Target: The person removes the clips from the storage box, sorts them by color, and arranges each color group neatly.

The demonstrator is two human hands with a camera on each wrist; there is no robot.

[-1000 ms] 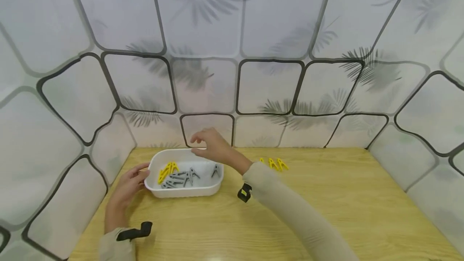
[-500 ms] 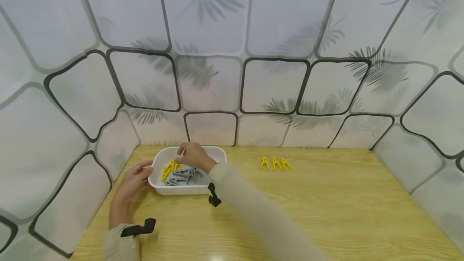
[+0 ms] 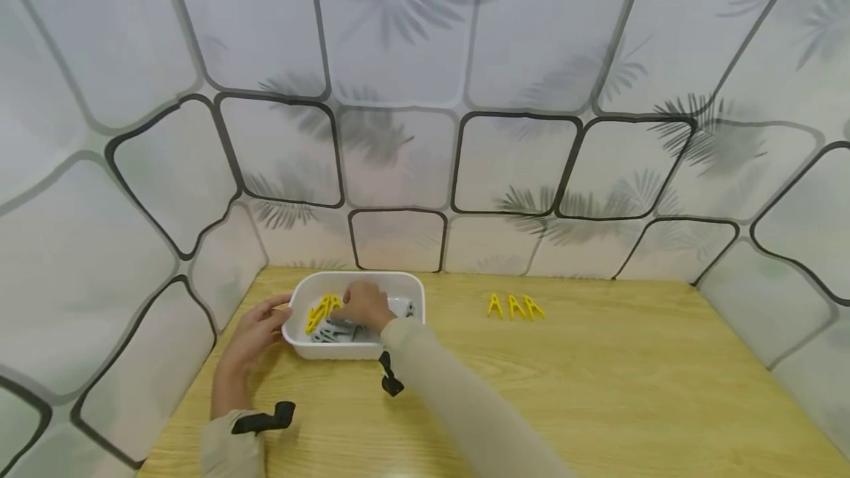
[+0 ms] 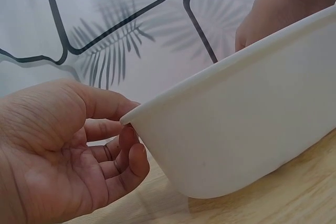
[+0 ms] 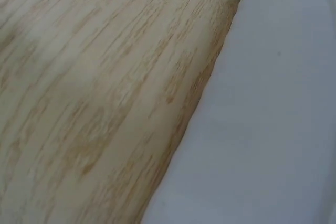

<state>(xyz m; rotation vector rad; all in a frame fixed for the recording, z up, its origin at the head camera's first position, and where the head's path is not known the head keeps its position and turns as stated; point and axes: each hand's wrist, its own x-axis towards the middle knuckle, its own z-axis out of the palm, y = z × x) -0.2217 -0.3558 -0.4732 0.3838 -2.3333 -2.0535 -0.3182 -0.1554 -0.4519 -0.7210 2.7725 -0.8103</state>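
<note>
A white plastic basin [image 3: 332,352] stands on the table, with several yellow clothespins [image 3: 322,311] and several grey clothespins [image 3: 328,333] inside. At the basin's left end, my left hand [image 3: 254,332] grips the rim; in the left wrist view its fingers curl at the rim's corner. My right hand [image 3: 364,305] reaches down into the basin, over the grey clothespins and close to the yellow ones. Its fingertips are partly hidden, so whether they pinch a clothespin cannot be made out. The right wrist view has only the basin's outer wall [image 5: 262,108] and wood.
Three yellow clothespins [image 3: 514,307] lie in a row on the wooden table [image 3: 598,382], right of the basin. One grey clothespin [image 3: 409,309] lies apart at the basin's right end. A patterned curtain [image 3: 398,153] closes off the back and sides.
My right hand has moved left from above the basin's back rim and down into it, among the clothespins. My left hand has stayed at the rim. The head view has shifted slightly.
</note>
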